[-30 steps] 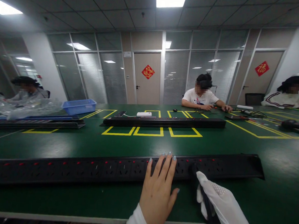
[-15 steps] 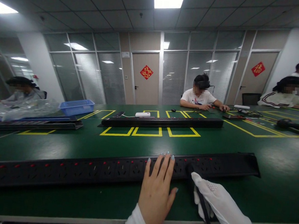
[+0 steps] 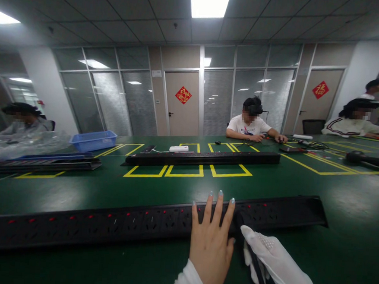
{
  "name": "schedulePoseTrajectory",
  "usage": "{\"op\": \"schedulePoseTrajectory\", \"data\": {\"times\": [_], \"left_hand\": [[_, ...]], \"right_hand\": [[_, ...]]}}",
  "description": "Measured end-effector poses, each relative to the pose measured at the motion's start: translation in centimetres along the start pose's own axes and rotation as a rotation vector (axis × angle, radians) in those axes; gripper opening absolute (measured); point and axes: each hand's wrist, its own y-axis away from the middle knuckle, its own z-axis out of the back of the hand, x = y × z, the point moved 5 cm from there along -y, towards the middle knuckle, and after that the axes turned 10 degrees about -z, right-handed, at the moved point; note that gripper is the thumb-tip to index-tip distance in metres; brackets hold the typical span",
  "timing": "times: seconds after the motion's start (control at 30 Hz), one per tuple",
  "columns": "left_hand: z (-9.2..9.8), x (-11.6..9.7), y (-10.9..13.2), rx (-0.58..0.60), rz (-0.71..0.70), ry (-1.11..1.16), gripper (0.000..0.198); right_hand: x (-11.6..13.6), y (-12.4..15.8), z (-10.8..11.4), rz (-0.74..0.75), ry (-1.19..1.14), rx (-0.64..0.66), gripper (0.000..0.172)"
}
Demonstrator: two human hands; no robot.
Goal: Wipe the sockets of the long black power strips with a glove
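A long black power strip with a row of sockets and small red lights lies across the near part of the table. My bare left hand rests palm down on it, fingers spread and tips over the sockets. Just to the right, my right hand in a white glove with dotted fingertips is closed around a black plug. The plug stands against the socket face; its prongs are hidden, so I cannot tell how deep it sits. Its thick black cord runs down toward the table's front edge.
A second black power strip lies farther back, with a white device behind it. At left are a blue basket, metal channels and clear plastic wrap. A co-worker sits opposite; others sit at both sides.
My left hand has slid right along the strip, closer to the plug, with its fingers spread wider. My right hand keeps its grip on the plug in nearly the same place.
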Motion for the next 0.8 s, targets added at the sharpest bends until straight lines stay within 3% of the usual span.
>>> {"op": "schedulePoseTrajectory", "data": {"times": [0.2,0.8], "left_hand": [[-0.85,-0.78,0.06,0.014,0.004,0.0,0.074],[-0.89,-0.68,0.4,-0.002,-0.034,0.033,0.07]], "right_hand": [[-0.04,0.21,0.05,-0.001,0.002,0.008,0.065],[0.39,0.26,0.14,0.077,0.0,0.006,0.063]]}}
